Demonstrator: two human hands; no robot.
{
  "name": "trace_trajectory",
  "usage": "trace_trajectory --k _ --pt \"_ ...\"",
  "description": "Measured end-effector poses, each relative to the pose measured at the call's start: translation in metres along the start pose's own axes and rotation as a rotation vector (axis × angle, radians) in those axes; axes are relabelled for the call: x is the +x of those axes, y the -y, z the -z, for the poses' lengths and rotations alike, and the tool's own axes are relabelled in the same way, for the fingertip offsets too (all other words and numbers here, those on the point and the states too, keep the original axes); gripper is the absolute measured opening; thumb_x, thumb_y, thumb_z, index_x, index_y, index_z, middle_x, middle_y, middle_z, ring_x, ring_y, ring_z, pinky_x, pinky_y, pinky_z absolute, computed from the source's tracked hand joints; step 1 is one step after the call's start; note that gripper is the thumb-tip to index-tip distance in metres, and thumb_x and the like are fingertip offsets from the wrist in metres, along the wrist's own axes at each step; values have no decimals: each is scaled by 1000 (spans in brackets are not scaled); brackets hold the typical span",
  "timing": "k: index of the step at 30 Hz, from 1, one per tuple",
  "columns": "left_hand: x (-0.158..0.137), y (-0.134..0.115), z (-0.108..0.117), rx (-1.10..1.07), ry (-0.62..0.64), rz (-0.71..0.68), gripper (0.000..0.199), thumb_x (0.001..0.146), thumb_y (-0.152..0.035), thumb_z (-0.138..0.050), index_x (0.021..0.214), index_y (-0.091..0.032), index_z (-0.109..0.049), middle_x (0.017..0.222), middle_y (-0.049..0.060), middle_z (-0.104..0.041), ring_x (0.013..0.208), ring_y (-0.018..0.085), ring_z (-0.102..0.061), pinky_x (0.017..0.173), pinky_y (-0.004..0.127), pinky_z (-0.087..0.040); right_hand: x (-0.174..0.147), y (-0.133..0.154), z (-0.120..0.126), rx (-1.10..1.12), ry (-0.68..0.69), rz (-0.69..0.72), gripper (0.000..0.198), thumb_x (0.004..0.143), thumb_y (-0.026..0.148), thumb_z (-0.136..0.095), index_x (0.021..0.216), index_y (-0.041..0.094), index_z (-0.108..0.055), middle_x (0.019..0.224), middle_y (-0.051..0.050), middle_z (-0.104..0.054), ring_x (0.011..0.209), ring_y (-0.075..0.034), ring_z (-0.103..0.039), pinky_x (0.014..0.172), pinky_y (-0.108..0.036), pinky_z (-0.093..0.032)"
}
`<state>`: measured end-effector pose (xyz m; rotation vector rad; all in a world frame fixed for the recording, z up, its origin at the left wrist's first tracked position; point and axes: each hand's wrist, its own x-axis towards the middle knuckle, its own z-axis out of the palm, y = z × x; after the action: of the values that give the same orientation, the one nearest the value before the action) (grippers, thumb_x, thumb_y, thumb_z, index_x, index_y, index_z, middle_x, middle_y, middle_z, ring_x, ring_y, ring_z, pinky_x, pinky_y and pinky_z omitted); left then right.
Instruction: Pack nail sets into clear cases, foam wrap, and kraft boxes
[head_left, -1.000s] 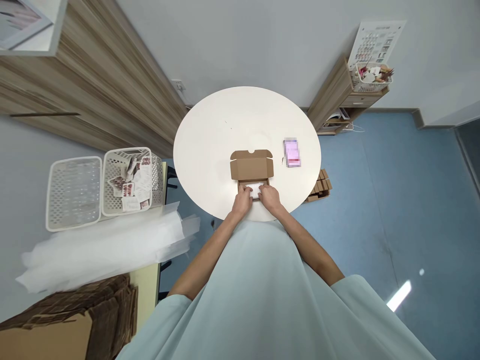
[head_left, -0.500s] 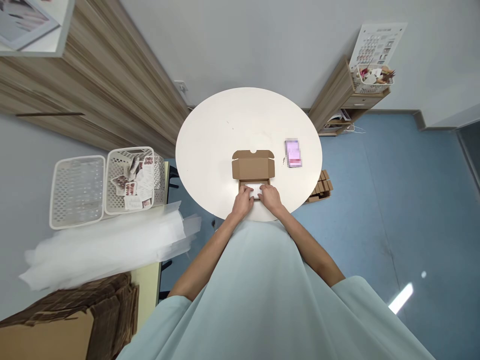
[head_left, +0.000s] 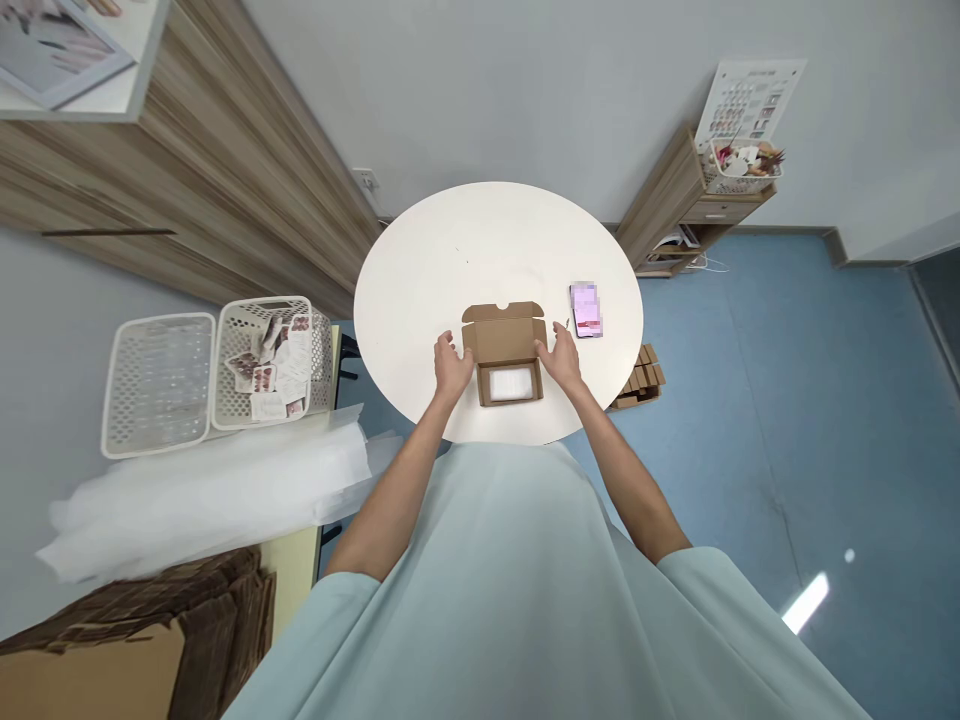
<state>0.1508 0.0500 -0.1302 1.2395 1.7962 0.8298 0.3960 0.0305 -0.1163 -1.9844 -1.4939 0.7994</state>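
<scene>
A small brown cardboard box (head_left: 505, 335) stands on the white oval table (head_left: 420, 250) with its lid folded back, away from me. Inside lies a white wrapped packet (head_left: 511, 384), flat on the bottom. My left hand (head_left: 453, 368) is at the left side of the box, fingers apart, thumb near the left lid flap. On the other side, my right hand (head_left: 562, 360) has its fingers spread, the thumb close to the right lid flap. Whether either thumb touches the cardboard I cannot tell. Neither hand holds anything.
A phone (head_left: 586, 310) lies right of the box. On the left are white baskets (head_left: 319, 365) with printed cards, white packing sheets (head_left: 217, 495) and flattened cardboard (head_left: 90, 660). Small brown boxes (head_left: 641, 380) sit low beyond the table's right edge. A wooden cabinet (head_left: 667, 200) stands behind.
Both hands have come out of the box and moved apart, up to its two sides by the lid. The white packet stays in the box, now uncovered.
</scene>
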Motion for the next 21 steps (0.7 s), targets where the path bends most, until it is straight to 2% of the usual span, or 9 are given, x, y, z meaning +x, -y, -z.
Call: trace_trajectory --k 3,7,13,21 --pt "18 -4 3 -126 63 117 72 87 -14 -66 155 -19 -43 161 22 -48 140 33 -59 118 52 -49 22 -2 -2 171 101 -124 72 99 39 -61 161 11 -38 158 -24 -54 142 -32 -58 118 -49 -49" --pt "24 -12 3 -200 135 130 75 87 -15 -66 158 -19 -41 161 21 -51 136 32 -63 116 51 -52 33 4 -4 283 136 -152 72 98 39 -62 161 15 -38 157 -21 -57 135 -29 -65 114 -45 -53" --pt "24 -23 4 -236 189 60 79 87 -13 -66 161 -19 -39 165 19 -48 132 31 -65 112 50 -56 32 13 1 286 128 -49 75 99 42 -63 165 20 -34 152 -19 -62 126 -28 -70 110 -46 -56" --pt "18 -25 8 -237 216 -133 78 87 -10 -64 161 -22 -41 162 16 -50 142 31 -58 114 49 -55 16 24 12 273 120 135 66 101 39 -57 163 24 -41 151 -14 -62 133 -28 -64 108 -45 -59"
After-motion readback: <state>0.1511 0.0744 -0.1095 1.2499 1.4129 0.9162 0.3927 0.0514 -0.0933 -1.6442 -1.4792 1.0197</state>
